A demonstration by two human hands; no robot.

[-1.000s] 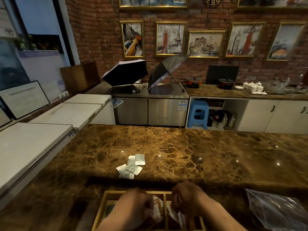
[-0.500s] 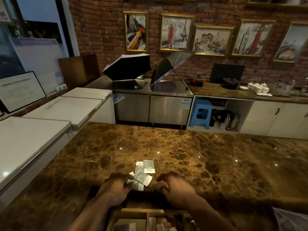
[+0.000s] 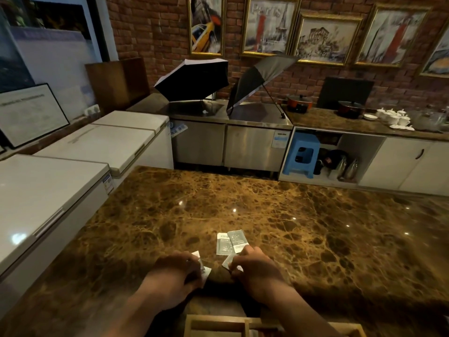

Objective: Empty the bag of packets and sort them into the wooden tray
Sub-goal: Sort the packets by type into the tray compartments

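Note:
Two grey-white packets (image 3: 230, 242) lie side by side on the brown marble counter (image 3: 267, 215), just beyond my fingers. My left hand (image 3: 176, 271) is closed around white packets that poke out at its fingertips. My right hand (image 3: 255, 266) pinches another packet (image 3: 228, 261) and touches the near edge of the loose pair. The wooden tray (image 3: 218, 323) with its dividers shows at the bottom edge, below my wrists; its contents are mostly out of view. The bag is not in view.
White chest freezers (image 3: 48, 190) run along the counter's left side. Behind the counter stand a steel cabinet with two open umbrellas (image 3: 194, 79), a blue stool (image 3: 302, 154) and a back counter with pots and cups.
My hands left the tray and reached forward to the pile of packets. Both have closed on packets from it. The view has tilted so the bag dropped out of sight.

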